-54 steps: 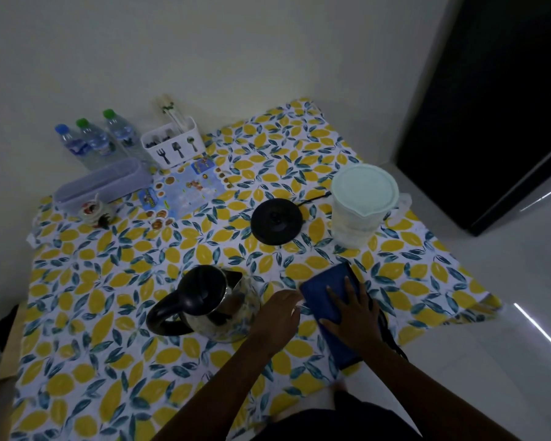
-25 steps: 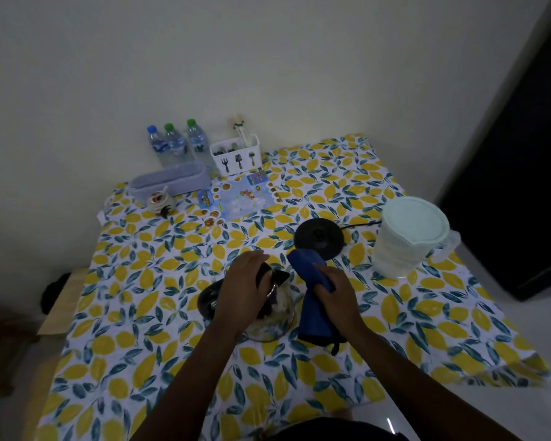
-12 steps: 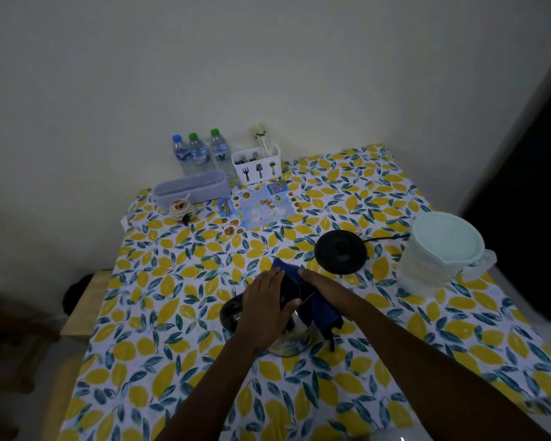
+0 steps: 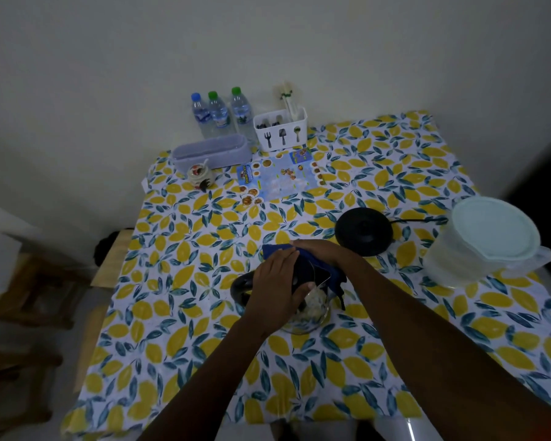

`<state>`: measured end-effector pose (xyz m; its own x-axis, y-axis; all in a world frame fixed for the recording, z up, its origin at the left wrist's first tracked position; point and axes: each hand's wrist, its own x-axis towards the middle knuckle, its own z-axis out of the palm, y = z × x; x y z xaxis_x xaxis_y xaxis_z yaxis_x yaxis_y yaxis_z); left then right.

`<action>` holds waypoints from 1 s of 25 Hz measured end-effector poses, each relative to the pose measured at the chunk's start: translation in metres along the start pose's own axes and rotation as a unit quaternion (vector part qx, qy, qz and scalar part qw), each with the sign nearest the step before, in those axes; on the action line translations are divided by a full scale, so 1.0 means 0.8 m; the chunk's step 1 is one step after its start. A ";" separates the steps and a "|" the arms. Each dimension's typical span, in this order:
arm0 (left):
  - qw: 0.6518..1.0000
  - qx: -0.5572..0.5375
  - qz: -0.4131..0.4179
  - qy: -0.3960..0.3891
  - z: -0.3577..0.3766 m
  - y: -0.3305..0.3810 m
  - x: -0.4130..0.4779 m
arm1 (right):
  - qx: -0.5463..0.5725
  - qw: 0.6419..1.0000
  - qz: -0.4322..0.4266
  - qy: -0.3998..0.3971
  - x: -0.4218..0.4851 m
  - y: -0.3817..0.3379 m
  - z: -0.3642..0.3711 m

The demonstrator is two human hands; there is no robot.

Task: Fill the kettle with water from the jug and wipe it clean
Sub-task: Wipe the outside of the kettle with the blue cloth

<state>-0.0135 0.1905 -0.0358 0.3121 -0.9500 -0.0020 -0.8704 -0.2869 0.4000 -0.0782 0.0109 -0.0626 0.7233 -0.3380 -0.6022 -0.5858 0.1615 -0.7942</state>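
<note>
Just below the middle of the frame, the kettle (image 4: 303, 300) stands on the surface (image 4: 178, 275), off its round black base (image 4: 363, 231), which sits just beyond it toward the right. The left hand (image 4: 275, 289) lies spread over the kettle's lid and near side, fingers flat, steadying it. The right hand (image 4: 322, 251) is pressed flat on a blue cloth (image 4: 318, 268) draped over the kettle's far shoulder; a corner of the cloth hangs down the right side. The jug (image 4: 487, 240), lid on, stands well apart at the right edge of the frame.

This looks like the wiping step. To do it well, the left hand should bear straight down so the kettle cannot slide or tip on the slick lemon-print covering, while the right sweeps the cloth around the curved glass body in overlapping passes, working from the top downward. The handle (image 4: 240, 286) at the left and the spout side need separate passes. Whether the kettle already holds water I cannot tell; if it does, keep it level.
</note>
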 end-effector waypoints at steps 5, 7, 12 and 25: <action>1.000 0.006 0.002 -0.006 -0.002 0.001 0.000 | 0.111 0.991 -0.017 0.068 -0.010 0.046 0.006; 1.000 0.003 0.000 -0.006 -0.002 0.002 0.000 | 0.239 0.965 -0.040 0.103 -0.024 0.071 0.020; 1.000 -0.010 -0.010 -0.004 -0.006 0.005 0.002 | 0.448 0.870 -0.128 0.162 -0.064 0.115 0.090; 0.979 -0.021 0.030 -0.200 -0.049 -0.018 0.046 | 0.023 0.909 -0.136 0.393 -0.108 0.112 0.202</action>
<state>0.0258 0.1647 -0.0057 0.0801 -0.9398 -0.3322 -0.8635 -0.2318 0.4478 -0.1342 0.2044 -0.0948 0.3442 -0.9263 -0.1535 -0.3957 0.0051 -0.9184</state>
